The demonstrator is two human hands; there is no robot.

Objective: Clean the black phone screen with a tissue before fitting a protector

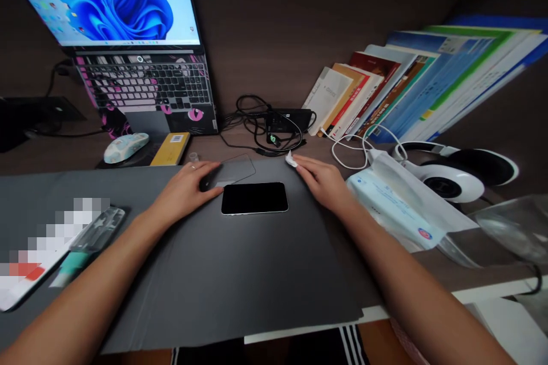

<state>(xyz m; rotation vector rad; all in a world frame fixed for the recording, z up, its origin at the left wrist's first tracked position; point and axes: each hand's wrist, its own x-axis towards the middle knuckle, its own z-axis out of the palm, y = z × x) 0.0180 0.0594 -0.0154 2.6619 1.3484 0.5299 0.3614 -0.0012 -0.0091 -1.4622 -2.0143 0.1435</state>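
A black smartphone (254, 198) lies screen up on a dark grey mat (214, 274). My left hand (188, 188) rests just left of it, fingers curled over a small dark object (205, 184) beside a clear plastic sheet (237, 169). My right hand (324, 181) lies on the mat's right edge, its fingertips pinching a small white scrap (291, 159) behind the phone's far right corner.
An open laptop (141, 57) stands at the back left, with a mouse (125, 147) and a yellow box (170, 149) in front. Tangled cables and a charger (274, 122) lie behind the phone. Books (406, 85), white headphones (454, 174), a tissue pack (398, 199) crowd the right. A screwdriver (92, 236) lies left.
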